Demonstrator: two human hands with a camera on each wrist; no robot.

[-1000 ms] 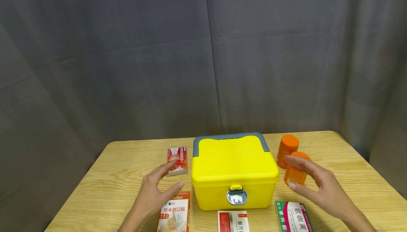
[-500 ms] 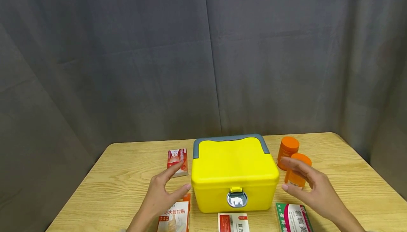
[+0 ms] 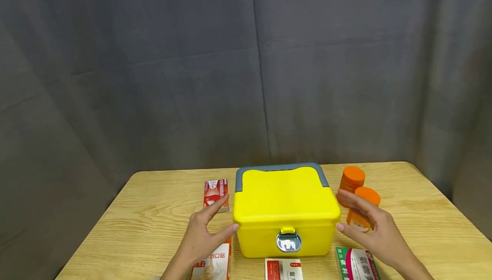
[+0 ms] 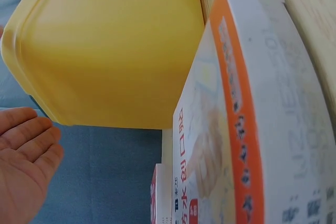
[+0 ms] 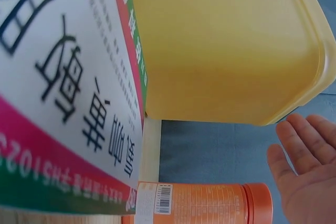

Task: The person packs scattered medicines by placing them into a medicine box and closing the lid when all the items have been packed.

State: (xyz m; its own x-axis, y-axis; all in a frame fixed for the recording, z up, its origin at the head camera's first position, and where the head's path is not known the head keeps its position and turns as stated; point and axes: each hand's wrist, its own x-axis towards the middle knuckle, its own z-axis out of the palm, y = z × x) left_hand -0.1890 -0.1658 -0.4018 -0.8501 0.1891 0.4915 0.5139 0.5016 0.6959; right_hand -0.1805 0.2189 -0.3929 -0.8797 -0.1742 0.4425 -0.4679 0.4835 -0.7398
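Observation:
A yellow lidded storage box (image 3: 284,199) with a grey handle and a silver latch (image 3: 289,242) stands closed on the table. My left hand (image 3: 201,237) is at its left side, thumb and fingers spread and extended. On the opposite side is my right hand (image 3: 378,231), fingers likewise extended. Both wrist views show the fingertips close to the lid's edge; whether they touch it I cannot tell. Neither hand holds anything. Beneath the left hand lies an orange and white bandage box (image 3: 217,263), partly covered. A green and white medicine box (image 3: 357,265) lies below the right hand.
Two orange bottles, one behind (image 3: 352,176) and one in front (image 3: 368,196), stand right of the storage box, partly hidden by my right hand. A red box (image 3: 216,189) lies at left. A red and white box (image 3: 284,269) lies in front. A grey curtain (image 3: 173,79) hangs behind.
Both hands have moved inward, the left to the right and the right to the left, closer to the yellow box's sides. The view has shifted slightly; the objects keep their places.

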